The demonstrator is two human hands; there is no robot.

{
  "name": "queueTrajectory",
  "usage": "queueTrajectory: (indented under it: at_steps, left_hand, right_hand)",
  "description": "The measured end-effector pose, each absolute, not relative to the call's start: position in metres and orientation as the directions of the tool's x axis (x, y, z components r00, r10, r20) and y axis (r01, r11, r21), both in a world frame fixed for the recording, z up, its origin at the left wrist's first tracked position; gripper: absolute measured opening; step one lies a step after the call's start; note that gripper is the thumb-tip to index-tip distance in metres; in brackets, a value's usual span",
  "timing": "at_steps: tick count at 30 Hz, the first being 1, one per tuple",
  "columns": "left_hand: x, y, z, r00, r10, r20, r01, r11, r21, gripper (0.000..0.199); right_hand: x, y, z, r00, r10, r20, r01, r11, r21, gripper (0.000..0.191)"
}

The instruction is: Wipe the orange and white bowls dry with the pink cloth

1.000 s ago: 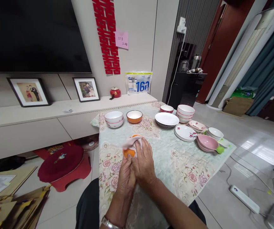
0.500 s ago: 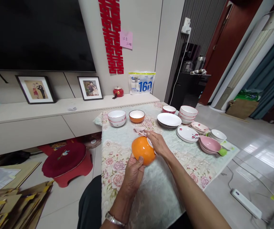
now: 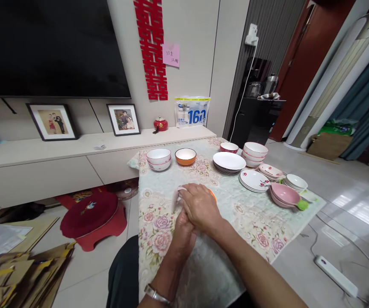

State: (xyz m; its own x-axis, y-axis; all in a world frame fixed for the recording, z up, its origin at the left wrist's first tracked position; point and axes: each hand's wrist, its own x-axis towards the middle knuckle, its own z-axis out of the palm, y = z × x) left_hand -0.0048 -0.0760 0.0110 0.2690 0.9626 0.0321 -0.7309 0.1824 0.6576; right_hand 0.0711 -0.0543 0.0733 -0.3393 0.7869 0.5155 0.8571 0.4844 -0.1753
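An orange bowl (image 3: 213, 195) is almost wholly hidden by my hands; only a strip of its rim shows past my right fingers. My left hand (image 3: 184, 229) grips the bowl from the near side, its fingers largely covered. Over the bowl lies my right hand (image 3: 202, 207), pressing a pale pink cloth (image 3: 175, 199) whose loose end hangs out at the left. Both hands are close together above the flowered tablecloth (image 3: 160, 222). Farther back stand another orange bowl (image 3: 185, 159) with a white inside and two stacked white bowls (image 3: 159, 164).
At the table's right are stacked white plates (image 3: 229, 161), flower-patterned plates (image 3: 254, 181), red-rimmed bowls (image 3: 255, 149), small white bowls (image 3: 296, 182) and pink leaf-handled dishes (image 3: 285, 194). A red stool (image 3: 91, 216) stands left of the table. A power strip (image 3: 336, 276) lies on the floor.
My right hand has swung left and down across the bowl with the cloth, now covering it. The bowl has turned in my left hand, so its orange outside is mostly out of sight.
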Motion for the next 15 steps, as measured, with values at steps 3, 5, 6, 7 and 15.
queueTrajectory:
  at_steps: [3, 5, 6, 7, 15]
  left_hand:
    - [-0.003, -0.077, 0.008, 0.337, 0.935, 0.115, -0.681, 0.157, 0.715, 0.046]
    - [-0.003, -0.078, 0.005, 0.379, 0.911, 0.161, -0.654, 0.14, 0.743, 0.047]
    - [-0.004, -0.078, 0.004, 0.395, 0.902, 0.176, -0.634, 0.129, 0.763, 0.047]
    - [-0.005, -0.078, 0.002, 0.407, 0.894, 0.187, -0.607, 0.112, 0.786, 0.045]
    - [-0.011, -0.08, 0.003, 0.449, 0.866, 0.221, -0.535, 0.063, 0.842, 0.038]
  right_hand:
    - [0.084, -0.034, 0.091, -0.303, 0.855, 0.422, 0.855, 0.44, -0.276, 0.019]
    - [0.097, -0.018, 0.098, -0.308, 0.879, 0.364, 0.779, 0.453, -0.434, 0.025]
    - [0.105, -0.011, 0.1, -0.32, 0.888, 0.329, 0.713, 0.455, -0.534, 0.026]
    - [0.113, -0.004, 0.102, -0.329, 0.9, 0.286, 0.635, 0.436, -0.638, 0.027]
    - [0.153, 0.002, 0.062, -0.298, 0.935, -0.195, -0.114, -0.237, -0.965, 0.038]
